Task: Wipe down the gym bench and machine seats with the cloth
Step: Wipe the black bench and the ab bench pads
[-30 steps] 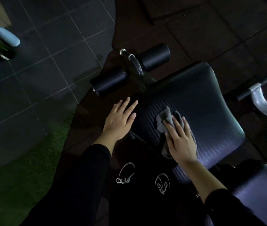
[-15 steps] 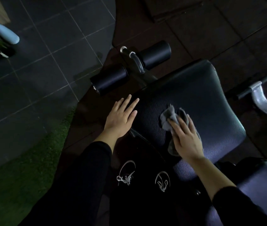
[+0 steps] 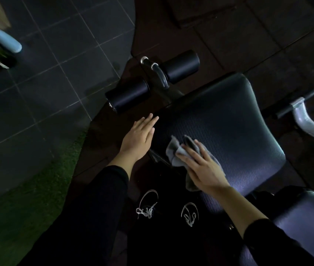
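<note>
**Cloth pressed to gym bench seat in dim light**

A person's right hand [image 3: 203, 169] presses a grey cloth [image 3: 179, 157] flat against the near left part of a dark, textured bench seat pad [image 3: 229, 127], fingers straight and spread over the crumpled fabric. The left hand [image 3: 138, 139] — fingers extended and held together, holding nothing — rests at the pad's left edge. Both arms wear black sleeves. Beyond the pad, at its far left end, two black foam rollers [image 3: 183, 64] flank a curved metal post. A second pad [image 3: 302, 217] lies near right, and a pale metal frame arm [image 3: 306, 121] curves at the right edge. Two shoes with white laces [image 3: 146, 210] show below — standing on dark flooring beside green turf [image 3: 27, 198].
</note>
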`<state>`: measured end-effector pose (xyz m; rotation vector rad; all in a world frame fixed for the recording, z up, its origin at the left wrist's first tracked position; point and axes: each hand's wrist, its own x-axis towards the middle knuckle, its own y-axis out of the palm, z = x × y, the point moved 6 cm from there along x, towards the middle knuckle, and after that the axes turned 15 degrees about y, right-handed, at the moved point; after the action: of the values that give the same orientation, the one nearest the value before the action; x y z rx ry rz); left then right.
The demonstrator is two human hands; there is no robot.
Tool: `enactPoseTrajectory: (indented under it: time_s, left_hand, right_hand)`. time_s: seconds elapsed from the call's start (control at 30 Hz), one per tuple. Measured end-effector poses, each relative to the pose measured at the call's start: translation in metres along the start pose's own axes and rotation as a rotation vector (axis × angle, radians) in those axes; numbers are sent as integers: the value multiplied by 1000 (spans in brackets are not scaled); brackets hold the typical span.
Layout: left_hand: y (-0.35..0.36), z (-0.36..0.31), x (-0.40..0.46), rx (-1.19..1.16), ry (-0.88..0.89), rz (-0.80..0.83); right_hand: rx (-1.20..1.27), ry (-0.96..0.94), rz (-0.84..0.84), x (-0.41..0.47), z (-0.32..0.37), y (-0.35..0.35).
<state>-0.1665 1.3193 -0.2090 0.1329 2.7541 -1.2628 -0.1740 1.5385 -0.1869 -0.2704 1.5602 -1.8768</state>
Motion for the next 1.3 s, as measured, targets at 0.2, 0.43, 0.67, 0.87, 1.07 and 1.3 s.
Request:
enactPoseTrajectory:
  time_s: [0.2,0.43,0.67,0.87,1.07,1.3]
  left_hand:
    - [-6,-1,-1,-104,-71,-17]
    - [-23,-15,0,-280,-244,-278]
    - [-1,-88,34,183,0,-270]
    - [21,-89,47,267,-96,-108]
    - [0,-43,53,210,-135,-101]
    - [4,-45,101,194,-20,-10]
  right_hand:
    - [163,274,-94,69,11,-16]
    - [365,203,18,107,38,-26]
    - [392,260,-98,101,-20,-62]
    - [264,299,-87,122,-32,-67]
    - [138,323,-38,128,-39,-55]
    - [78,341,-86,129,-55,-57]
